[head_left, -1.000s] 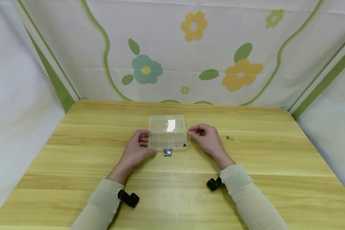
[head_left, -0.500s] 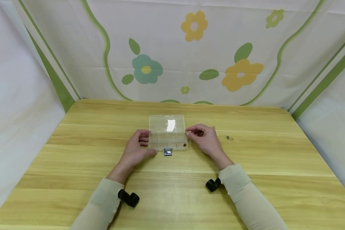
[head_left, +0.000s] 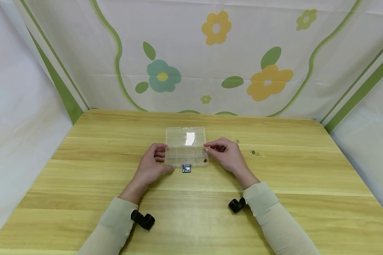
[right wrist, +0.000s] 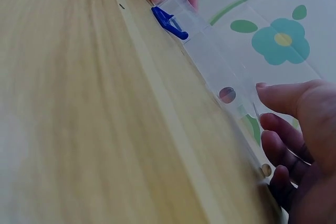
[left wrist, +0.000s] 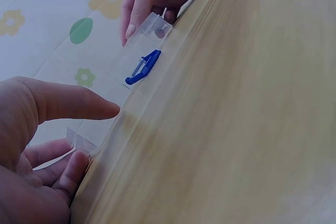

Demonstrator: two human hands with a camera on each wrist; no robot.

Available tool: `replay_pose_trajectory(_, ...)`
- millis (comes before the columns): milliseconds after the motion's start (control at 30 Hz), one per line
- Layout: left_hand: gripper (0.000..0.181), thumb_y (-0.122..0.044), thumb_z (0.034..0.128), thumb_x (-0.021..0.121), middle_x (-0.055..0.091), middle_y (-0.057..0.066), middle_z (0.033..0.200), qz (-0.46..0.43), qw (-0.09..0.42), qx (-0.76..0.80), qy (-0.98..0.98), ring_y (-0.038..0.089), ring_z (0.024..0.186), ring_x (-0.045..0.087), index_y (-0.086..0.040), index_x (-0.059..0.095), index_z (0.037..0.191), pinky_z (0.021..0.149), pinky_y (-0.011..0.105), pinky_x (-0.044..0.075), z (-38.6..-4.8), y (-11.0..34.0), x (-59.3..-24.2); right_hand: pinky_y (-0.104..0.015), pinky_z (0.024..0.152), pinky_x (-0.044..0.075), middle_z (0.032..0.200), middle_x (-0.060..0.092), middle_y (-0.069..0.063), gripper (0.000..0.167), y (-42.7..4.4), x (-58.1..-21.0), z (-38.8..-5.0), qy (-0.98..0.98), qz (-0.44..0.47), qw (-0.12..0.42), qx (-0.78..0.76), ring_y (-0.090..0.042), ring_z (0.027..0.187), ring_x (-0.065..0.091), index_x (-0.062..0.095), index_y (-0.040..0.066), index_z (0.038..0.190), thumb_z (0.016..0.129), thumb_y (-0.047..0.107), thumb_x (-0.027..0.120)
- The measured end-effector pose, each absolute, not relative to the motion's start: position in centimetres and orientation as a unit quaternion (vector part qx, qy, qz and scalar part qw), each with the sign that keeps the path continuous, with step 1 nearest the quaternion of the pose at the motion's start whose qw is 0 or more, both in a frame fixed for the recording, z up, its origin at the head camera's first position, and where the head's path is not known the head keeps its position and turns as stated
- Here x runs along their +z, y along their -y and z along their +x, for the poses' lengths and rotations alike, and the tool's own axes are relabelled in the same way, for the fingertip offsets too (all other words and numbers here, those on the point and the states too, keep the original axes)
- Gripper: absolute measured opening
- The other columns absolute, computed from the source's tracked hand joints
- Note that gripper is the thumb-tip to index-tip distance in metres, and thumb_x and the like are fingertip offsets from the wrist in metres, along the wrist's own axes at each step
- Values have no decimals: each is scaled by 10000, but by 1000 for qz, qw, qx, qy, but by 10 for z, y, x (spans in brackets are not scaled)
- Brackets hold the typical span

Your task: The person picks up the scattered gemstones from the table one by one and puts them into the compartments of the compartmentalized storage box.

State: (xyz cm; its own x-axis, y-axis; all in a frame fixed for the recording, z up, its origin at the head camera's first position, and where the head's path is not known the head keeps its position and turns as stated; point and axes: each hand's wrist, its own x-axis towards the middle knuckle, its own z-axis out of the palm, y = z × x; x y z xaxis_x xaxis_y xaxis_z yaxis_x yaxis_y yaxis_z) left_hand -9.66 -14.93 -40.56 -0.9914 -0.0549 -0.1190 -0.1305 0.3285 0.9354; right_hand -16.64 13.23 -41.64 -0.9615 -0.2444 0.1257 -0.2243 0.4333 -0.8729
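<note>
The clear compartment box sits on the surface between the two hands, lid open at its back. The left hand grips its left end, thumb along the front edge. The right hand is at the right end, fingertips drawn together by the rear-right compartment; whether they pinch anything, I cannot tell. A small reddish-brown piece lies in the front-right compartment.
</note>
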Motion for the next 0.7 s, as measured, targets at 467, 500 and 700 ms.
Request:
replay_pose_trajectory(467, 763, 27, 775, 872, 586, 181, 1327, -56, 32, 577, -814, 312, 1173, 568, -52, 545, 1459, 1048, 401, 461, -96, 152, -408, -264, 754, 500, 1003, 731, -26, 159, -130, -417, -166, -846, -139, 14, -514, -210, 887, 615, 855, 220, 1097, 948, 272, 836)
replay_pose_trajectory(500, 764, 30, 773, 872, 587, 182, 1325, -56, 31, 577, -814, 312, 1171, 568, -51, 545, 1459, 1047, 400, 462, -96, 152, -408, -266, 754, 500, 1001, 730, -24, 155, -130, -417, -166, -846, -139, 15, -514, -211, 886, 616, 855, 223, 1095, 949, 272, 835)
replay_pose_trajectory(700, 766, 37, 768, 872, 591, 186, 1322, -56, 29, 578, -814, 313, 1170, 573, -45, 545, 1456, 1056, 412, 468, -96, 152, -408, -273, 760, 500, 1014, 732, -23, 151, -130, -417, -166, -847, -137, 18, -513, -213, 891, 614, 851, 217, 1098, 957, 264, 826)
